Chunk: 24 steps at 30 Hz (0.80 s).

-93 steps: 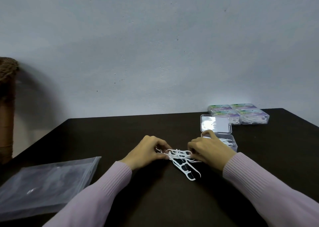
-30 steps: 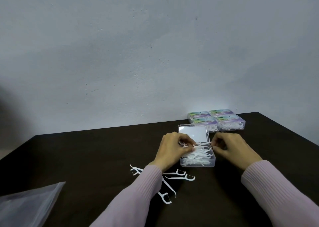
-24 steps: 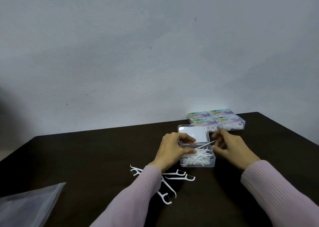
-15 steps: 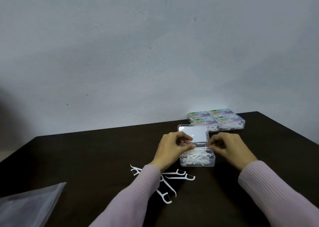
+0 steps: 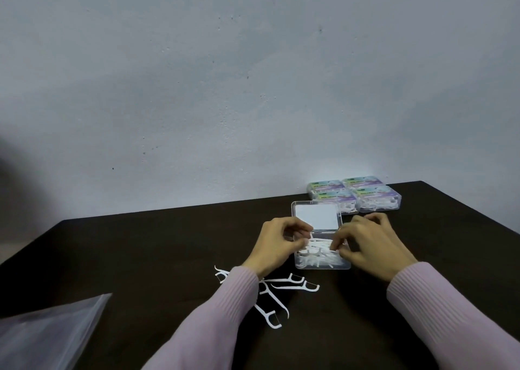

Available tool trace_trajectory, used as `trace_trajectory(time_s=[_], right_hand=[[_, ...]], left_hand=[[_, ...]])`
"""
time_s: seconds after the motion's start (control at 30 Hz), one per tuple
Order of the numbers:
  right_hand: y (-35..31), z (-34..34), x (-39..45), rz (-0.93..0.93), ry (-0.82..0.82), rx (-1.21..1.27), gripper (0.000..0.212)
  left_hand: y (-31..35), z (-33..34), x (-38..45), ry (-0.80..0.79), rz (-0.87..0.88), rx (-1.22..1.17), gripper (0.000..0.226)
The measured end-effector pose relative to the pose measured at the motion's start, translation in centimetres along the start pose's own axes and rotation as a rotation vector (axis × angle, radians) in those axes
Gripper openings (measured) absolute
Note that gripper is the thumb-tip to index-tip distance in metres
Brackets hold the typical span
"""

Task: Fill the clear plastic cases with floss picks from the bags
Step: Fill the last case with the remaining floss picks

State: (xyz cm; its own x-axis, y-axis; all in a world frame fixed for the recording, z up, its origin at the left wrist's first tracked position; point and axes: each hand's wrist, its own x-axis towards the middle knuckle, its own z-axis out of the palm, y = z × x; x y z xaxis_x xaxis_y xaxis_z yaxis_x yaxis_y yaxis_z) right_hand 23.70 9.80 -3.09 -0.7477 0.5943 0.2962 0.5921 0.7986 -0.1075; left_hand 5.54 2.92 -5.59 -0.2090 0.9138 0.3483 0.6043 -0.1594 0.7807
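Your left hand (image 5: 277,244) and right hand (image 5: 365,246) both curl over the open clear case (image 5: 322,253), fingertips pinching floss picks (image 5: 316,253) inside it, probably to level the heap so the raised lid (image 5: 316,217) can shut. A few loose picks (image 5: 292,282) lie near your left sleeve (easy to sweep off). Four filled cases (image 5: 355,192) wait just behind, the bag (image 5: 47,333) well apart at your left.
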Motion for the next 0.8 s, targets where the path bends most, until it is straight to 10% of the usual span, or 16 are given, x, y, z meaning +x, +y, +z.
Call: trace_trajectory(time_s=[0.8], right_hand=[[-4.3,-0.1,-1.4,-0.225,0.005,0.19,0.018]], left_hand=[[-0.4,-4.9,-3.7,-0.041,-0.013,0.154,0.025]])
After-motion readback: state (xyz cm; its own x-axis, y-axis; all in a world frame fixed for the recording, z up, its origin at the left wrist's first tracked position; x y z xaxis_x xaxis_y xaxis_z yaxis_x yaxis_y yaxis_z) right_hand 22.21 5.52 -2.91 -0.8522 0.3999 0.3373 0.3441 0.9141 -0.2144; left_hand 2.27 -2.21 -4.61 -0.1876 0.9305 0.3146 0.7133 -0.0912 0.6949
